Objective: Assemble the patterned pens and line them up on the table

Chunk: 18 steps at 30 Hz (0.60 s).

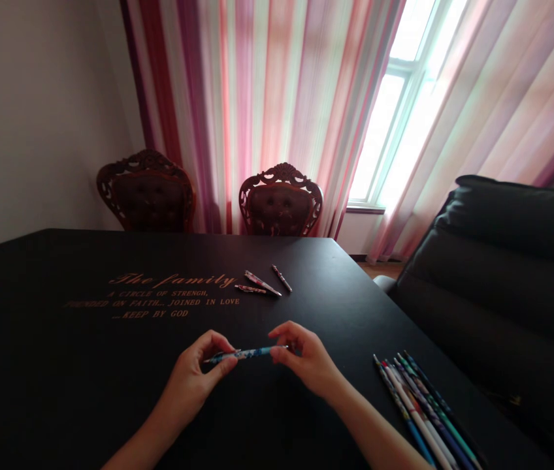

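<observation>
A blue-and-white patterned pen (252, 353) is held nearly level above the black table, between my two hands. My left hand (201, 365) pinches its left part, where the clip is, with thumb and fingers. At the other end my right hand (304, 356) has its thumb and bent fingers around the tip, the index finger arched a little above it. Farther off on the table lie two patterned pens whose ends meet, a white-and-red one (261, 283) and a dark red one (251, 289). A third patterned pen (281, 278) lies just to their right.
Several pens (419, 405) lie side by side at the right, close to my right forearm. Gold lettering (174, 281) marks the black table (85, 378). Beyond its far edge stand two carved chairs (281, 202), and a black leather seat (502, 294) is at the right.
</observation>
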Tool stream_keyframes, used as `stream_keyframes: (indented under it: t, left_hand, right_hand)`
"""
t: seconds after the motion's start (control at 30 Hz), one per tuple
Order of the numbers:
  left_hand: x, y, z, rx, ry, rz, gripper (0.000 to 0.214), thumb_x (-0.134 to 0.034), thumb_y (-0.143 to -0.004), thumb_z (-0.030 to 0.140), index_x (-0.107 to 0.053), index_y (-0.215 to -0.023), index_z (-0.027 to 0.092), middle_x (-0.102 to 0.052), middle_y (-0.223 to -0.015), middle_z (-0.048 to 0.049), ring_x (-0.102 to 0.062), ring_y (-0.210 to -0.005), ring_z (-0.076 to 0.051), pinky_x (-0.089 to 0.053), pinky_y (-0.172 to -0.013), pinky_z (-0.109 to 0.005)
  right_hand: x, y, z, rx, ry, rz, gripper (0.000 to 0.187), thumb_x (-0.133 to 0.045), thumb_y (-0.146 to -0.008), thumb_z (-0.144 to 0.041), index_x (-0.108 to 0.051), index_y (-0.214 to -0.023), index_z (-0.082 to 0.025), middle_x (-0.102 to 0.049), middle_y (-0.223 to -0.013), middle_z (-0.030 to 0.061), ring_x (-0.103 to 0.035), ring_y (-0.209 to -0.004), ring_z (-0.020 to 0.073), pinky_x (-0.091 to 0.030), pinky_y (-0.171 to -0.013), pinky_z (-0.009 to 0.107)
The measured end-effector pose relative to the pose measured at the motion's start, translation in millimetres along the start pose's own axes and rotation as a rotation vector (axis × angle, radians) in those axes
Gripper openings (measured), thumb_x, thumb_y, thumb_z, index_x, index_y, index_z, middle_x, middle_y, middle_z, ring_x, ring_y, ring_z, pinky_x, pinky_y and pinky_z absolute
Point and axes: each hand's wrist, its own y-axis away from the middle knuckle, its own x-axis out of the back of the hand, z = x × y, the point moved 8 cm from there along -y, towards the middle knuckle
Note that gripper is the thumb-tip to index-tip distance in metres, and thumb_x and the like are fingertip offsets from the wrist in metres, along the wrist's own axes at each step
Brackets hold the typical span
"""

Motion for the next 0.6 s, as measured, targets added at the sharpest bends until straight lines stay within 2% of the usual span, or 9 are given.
stream_keyframes:
  t: [0.1,0.2,0.27,0.43,0.6]
  left_hand:
    - [4.0,-3,-7,0.039,0.178,0.071,0.034,-0.069,-0.078,0.051,-0.062,-0.095,0.022,-0.069,-0.093,-0.0036,-0.064,-0.092,-0.024,-0.046,-0.082,-0.033]
    - [8.9,-5,-19,0.124,0.495,0.183,0.055,-0.045,-0.086,0.067,-0.06,-0.112,0.022,-0.068,-0.116,-0.0094,-0.06,-0.11,-0.028,-0.045,-0.089,-0.038]
    - [7.4,-4,-22,0.156,0.651,0.209,0.06,-0.034,-0.089,0.069,-0.058,-0.118,0.022,-0.063,-0.128,-0.0098,-0.054,-0.122,-0.029,-0.041,-0.096,-0.041]
    - [3.9,-3,-20,0.15,0.68,0.169,0.058,-0.033,-0.091,0.065,-0.06,-0.119,0.021,-0.06,-0.134,-0.0084,-0.048,-0.128,-0.029,-0.03,-0.108,-0.044]
    - [13.1,-5,-20,0.128,0.688,0.249,0.059,-0.031,-0.091,0.065,-0.063,-0.117,0.023,-0.062,-0.131,-0.0065,-0.047,-0.129,-0.029,-0.033,-0.104,-0.043]
  right_hand:
    - [4,0,-1,-0.004,-0.057,0.049,0.021,-0.075,-0.076,-0.035,-0.069,-0.086,-0.017,-0.068,-0.075,0.0011,-0.057,-0.066,0.0139,-0.041,-0.061,0.025]
    - [0,4,-3,-0.008,-0.065,0.071,0.018,-0.077,-0.074,-0.032,-0.071,-0.082,-0.017,-0.068,-0.075,0.0014,-0.058,-0.067,0.0145,-0.043,-0.062,0.025]
    - [-8,6,-5,-0.004,-0.042,0.072,0.016,-0.077,-0.073,-0.03,-0.072,-0.081,-0.017,-0.068,-0.074,0.0012,-0.058,-0.067,0.0145,-0.044,-0.062,0.026]
    - [-16,8,-9,-0.002,0.01,0.075,0.013,-0.077,-0.074,-0.028,-0.073,-0.08,-0.017,-0.07,-0.074,0.0015,-0.06,-0.068,0.015,-0.045,-0.064,0.026]
    - [-10,9,-11,0.016,0.014,0.098,0.014,-0.077,-0.073,-0.029,-0.074,-0.081,-0.018,-0.071,-0.074,0.0015,-0.06,-0.068,0.0152,-0.046,-0.063,0.026]
